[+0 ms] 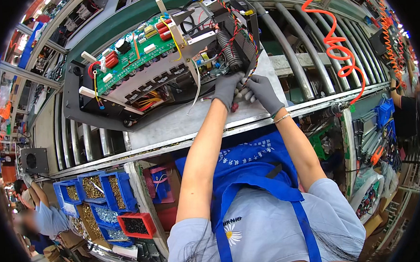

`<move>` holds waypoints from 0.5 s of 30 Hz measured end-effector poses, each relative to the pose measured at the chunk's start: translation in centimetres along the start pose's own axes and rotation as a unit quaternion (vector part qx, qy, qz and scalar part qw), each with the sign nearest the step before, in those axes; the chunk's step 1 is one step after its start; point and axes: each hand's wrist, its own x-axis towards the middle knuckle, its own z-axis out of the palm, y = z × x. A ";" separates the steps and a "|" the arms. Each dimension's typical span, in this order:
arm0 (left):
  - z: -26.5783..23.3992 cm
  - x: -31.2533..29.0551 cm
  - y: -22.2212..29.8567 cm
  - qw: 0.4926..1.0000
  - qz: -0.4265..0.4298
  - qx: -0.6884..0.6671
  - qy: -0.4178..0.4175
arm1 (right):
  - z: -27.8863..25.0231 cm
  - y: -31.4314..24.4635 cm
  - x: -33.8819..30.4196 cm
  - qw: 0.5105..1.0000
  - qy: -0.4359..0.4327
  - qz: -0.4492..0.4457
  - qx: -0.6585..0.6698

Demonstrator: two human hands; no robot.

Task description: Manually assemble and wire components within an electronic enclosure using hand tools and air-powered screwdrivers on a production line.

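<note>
My left hand (227,89) and my right hand (264,94), both in grey gloves, meet at the near right corner of an open black metal chassis (99,121). The fingers of both are bent together there; what lies between them is mostly hidden. A bundle of twisted coloured wires (252,66) runs down the chassis side to my right hand's fingertips. Beside my left hand stands a dark ribbed coil (228,48). A small dark red piece (234,107) shows under the hands. Inside the chassis, a green circuit board (138,54) sits tilted above a metal frame, with a loose white wire (198,87) hanging nearby.
The chassis rests on a pale board (161,133) over a roller conveyor (305,56). An orange coiled hose (340,50) hangs at right, reaching a tool (335,109) at the edge. Blue screw bins (114,191) and a red bin (137,226) stand lower left. Other people work at both sides.
</note>
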 end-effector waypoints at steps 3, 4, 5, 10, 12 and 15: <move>-1.1 -0.1 0.7 0.997 0.018 0.076 0.021 | 1.5 -0.3 -0.4 0.998 -0.030 -0.011 0.050; -1.0 0.1 0.7 0.994 0.038 0.077 0.061 | 2.1 -0.2 -0.4 0.999 -0.024 -0.014 0.038; -0.8 0.0 0.5 0.994 0.040 0.078 0.063 | 2.5 -0.2 -0.4 0.999 -0.017 -0.018 0.025; -0.1 -1.6 1.0 0.990 0.089 0.042 0.097 | 1.3 0.0 -0.4 1.000 -0.022 -0.010 0.015; -2.4 -0.8 0.7 0.999 0.044 0.028 -0.004 | 1.1 -0.2 -0.1 0.991 -0.036 0.044 0.119; -3.8 -3.4 2.0 0.975 -0.055 -0.175 -0.125 | 0.0 0.4 0.7 0.980 -0.031 0.077 0.179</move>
